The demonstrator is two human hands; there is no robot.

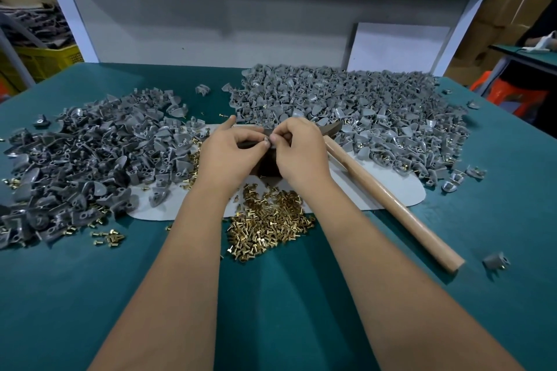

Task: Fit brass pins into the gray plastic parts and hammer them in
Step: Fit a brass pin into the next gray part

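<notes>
My left hand (232,153) and my right hand (301,149) meet at the table's middle, over a dark block (266,164). Between their fingertips they pinch a small gray plastic part (267,141); whether a pin sits in it is too small to tell. A heap of brass pins (268,220) lies just below my wrists. One big pile of gray plastic parts (84,159) fills the left, another pile of gray parts (355,111) the back right. A hammer with a wooden handle (391,205) lies to the right of my right hand, its head hidden behind it.
A pale mat (388,190) lies on the green table (271,310) under the work. A lone gray part (495,260) sits near the handle's end. Loose pins (110,238) scatter at the lower left. A white shelf frame (241,24) rises behind.
</notes>
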